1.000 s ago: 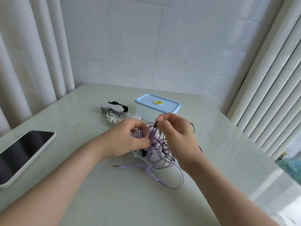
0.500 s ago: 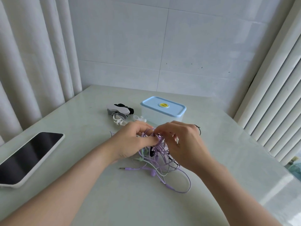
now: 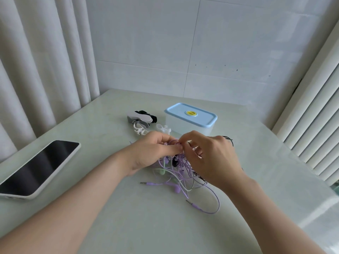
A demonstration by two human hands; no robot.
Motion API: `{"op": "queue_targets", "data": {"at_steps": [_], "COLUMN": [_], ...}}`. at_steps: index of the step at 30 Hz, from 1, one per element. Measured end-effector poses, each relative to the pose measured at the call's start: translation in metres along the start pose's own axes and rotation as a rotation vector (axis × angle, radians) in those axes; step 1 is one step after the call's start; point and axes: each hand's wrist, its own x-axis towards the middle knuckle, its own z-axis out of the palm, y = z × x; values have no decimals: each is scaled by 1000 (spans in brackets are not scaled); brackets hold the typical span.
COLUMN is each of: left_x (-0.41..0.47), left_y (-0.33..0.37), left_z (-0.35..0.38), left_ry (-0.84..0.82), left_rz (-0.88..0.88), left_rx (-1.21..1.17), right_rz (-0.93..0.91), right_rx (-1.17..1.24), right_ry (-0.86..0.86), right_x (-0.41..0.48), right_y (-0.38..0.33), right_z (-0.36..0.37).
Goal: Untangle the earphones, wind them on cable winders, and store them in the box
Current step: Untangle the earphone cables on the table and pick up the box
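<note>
Both hands, the left hand (image 3: pixel 156 151) and the right hand (image 3: pixel 211 158), pinch strands atop the tangled earphones (image 3: pixel 180 171) on the worktop (image 3: pixel 146 226). Pulling apart hard could tighten knots, or drag the heap into the box (image 3: pixel 190 119).

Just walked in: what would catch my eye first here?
The left hand and right hand meet in the middle, both pinching a tangle of earphones in purple, green and black. Behind it stands a box with its blue lid on, cable winders heaped to its left; a phone lies far left.
</note>
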Motion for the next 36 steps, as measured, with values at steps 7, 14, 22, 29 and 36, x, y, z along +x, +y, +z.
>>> {"op": "queue_targets", "data": {"at_steps": [7,14,22,29,36], "left_x": [2,-2,2,1,-10], "left_y": [1,5,0,-2,3], "left_z": [4,16,29,37,43], "left_ry": [64,50,462,544,495], "left_rz": [-31,-46,302,379,333], "left_rx": [-14,50,257,419,543], "right_rz": [282,397,312,195,243], "right_rx": [39,129,142,112,56], "right_ry": [122,208,265,160,137], "right_x": [1,0,-1,-2,-3], "right_y": [-10,-6,-8,-10,-10], "right_z": [13,15,11,6,9]}}
